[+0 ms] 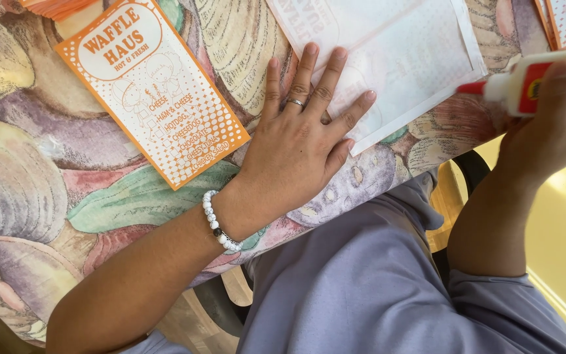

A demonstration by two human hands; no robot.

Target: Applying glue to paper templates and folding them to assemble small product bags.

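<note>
While the left hand (296, 141) lies flat, fingers spread, pinning the white paper sheet (401, 59) on the far bench (27, 196), the right hand (545, 124) at right grasps a glue bottle (545, 82). Sheet looks light, floppy, crease-prone; best held by its edges.

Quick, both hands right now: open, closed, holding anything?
Left hand: open, pressed flat on the white paper sheet.
Right hand: closed around the glue stick.
</note>
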